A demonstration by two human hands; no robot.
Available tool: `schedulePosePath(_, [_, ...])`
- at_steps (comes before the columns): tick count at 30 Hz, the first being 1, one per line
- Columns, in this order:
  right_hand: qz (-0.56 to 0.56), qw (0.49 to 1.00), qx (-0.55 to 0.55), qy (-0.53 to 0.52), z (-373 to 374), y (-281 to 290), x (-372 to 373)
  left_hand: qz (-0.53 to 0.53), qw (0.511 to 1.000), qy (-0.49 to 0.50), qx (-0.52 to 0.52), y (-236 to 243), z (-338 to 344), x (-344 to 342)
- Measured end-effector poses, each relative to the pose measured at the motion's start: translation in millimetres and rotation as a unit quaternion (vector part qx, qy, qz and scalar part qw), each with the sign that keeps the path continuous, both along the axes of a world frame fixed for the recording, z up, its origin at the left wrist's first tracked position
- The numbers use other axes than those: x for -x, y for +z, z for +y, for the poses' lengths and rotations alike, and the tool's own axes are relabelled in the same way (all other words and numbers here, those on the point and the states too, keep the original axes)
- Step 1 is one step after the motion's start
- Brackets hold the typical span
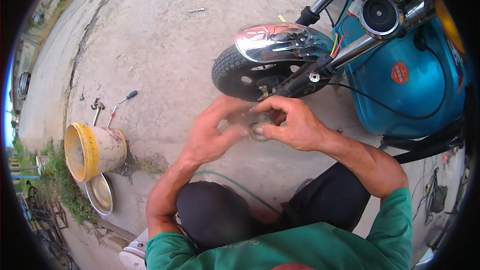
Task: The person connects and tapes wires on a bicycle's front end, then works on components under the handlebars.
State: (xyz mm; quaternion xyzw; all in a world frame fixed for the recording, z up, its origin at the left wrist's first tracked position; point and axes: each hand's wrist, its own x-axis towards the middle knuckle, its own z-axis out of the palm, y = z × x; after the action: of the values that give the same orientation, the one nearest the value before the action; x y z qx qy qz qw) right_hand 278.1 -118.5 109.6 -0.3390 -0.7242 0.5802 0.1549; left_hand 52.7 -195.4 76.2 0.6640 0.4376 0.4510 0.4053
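My right hand (295,122) is closed on a small round metal part (258,137), its thumb lying across the part and the index finger curled above it. Much of the part is hidden by the fingers, and I cannot make out its exact kind. Close on the other side is my left hand (212,127), slightly blurred by motion. Its thumb and fingers are apart, and nothing shows between them. Just beyond both hands stands a black front wheel (230,72) with a chrome mudguard (272,40), part of a blue motor vehicle (380,85).
On the left, a yellow-rimmed bucket (107,147) lies on its side by a metal basin (101,195). A hammer (97,113) and screwdrivers (129,96) lie beyond it. A wrench (196,10) rests farther off. A green hose (235,185) runs near my knees. Loose wires (337,45) hang by the fork.
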Motion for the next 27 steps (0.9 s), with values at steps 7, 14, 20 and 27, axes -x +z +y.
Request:
schedulePosePath(7, [0.015, 0.987, -0.159, 0.032, 1.9, 3.8, 6.9, 0.030, 0.999, 0.040, -0.014, -0.2, -6.2, -0.7])
schedulePosePath(14, [0.025, 0.978, -0.200, 0.053, 6.7, -1.7, 12.8, 0.108, 0.984, 0.086, -0.114, -3.0, -5.8, 7.6])
schedulePosePath(20, [-0.011, 0.988, 0.083, 0.129, 20.1, -23.7, 4.6, 0.120, 0.988, 0.098, 0.000, -8.5, -13.5, 11.0])
schedulePosePath(27, [-0.045, 0.957, 0.188, 0.217, 22.4, -4.1, 9.3, -0.201, 0.955, 0.050, 0.213, -23.8, -21.2, 24.3])
